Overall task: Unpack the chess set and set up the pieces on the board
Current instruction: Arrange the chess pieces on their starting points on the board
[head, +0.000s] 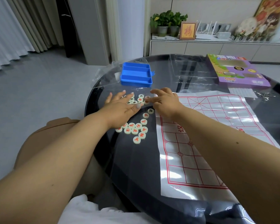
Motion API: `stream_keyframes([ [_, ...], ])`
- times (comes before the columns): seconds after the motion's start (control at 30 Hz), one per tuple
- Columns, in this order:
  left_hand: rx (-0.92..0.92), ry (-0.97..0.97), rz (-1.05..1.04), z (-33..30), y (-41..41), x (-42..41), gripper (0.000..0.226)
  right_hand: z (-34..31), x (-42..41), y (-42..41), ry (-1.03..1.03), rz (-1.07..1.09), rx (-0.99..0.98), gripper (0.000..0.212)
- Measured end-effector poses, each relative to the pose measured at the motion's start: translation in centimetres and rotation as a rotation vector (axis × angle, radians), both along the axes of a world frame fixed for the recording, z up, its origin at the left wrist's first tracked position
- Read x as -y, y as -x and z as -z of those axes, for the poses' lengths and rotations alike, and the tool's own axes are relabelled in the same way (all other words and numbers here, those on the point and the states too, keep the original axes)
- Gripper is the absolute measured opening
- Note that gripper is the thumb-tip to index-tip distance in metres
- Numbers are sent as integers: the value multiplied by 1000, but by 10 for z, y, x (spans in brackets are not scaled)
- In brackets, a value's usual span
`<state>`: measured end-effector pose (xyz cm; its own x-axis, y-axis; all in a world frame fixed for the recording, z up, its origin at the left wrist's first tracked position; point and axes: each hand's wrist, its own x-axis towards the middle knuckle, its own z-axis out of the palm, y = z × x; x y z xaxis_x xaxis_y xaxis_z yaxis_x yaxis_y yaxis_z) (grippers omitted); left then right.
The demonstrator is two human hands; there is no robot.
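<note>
Centre frame, left hand (120, 105) lies flat, fingers spread, over xiangqi pieces (140, 100). Right hand (164, 102), fingers curled, touches one; whether it pinches is unclear. Paper board (200, 143) lies right.

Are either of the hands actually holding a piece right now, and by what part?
The left hand lies flat, fingers straight, over the far pile of pieces, gripping nothing. The right hand has its fingers curled at that pile's edge; whether they pinch a piece cannot be told.
</note>
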<state>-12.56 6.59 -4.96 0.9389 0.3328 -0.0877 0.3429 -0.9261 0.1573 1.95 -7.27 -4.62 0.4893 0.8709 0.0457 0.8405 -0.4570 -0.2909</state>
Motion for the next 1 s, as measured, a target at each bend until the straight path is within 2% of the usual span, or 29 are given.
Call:
stream_keyframes([
  [0.13, 16, -48, -22, -6, 5, -7, 77, -1, 0, 3, -51, 1, 33, 40],
  [0.27, 58, -63, -67, -11, 6, -9, 77, -4, -4, 9, -99, -36, -46, 41],
  [0.4, 62, -53, -69, -11, -8, -1, 72, -2, -5, -1, -70, 73, 16, 44],
  [0.5, 41, -13, -100, -10, -21, 6, 71, 0, -5, -5, 25, 99, 40, 44],
  [0.6, 47, 84, -159, -12, -24, 11, 72, -3, -3, -3, 12, 65, 30, 42],
  [0.7, 87, 126, -126, -7, -18, 3, 93, -5, 1, 1, -12, 14, 32, 41],
  [0.8, 98, 191, -137, -3, -3, -2, 83, -8, 3, 6, -20, -15, 4, 41],
  [1.0, 156, 305, -105, -7, 24, 6, 81, -14, 4, 19, -37, -85, -95, 39],
])
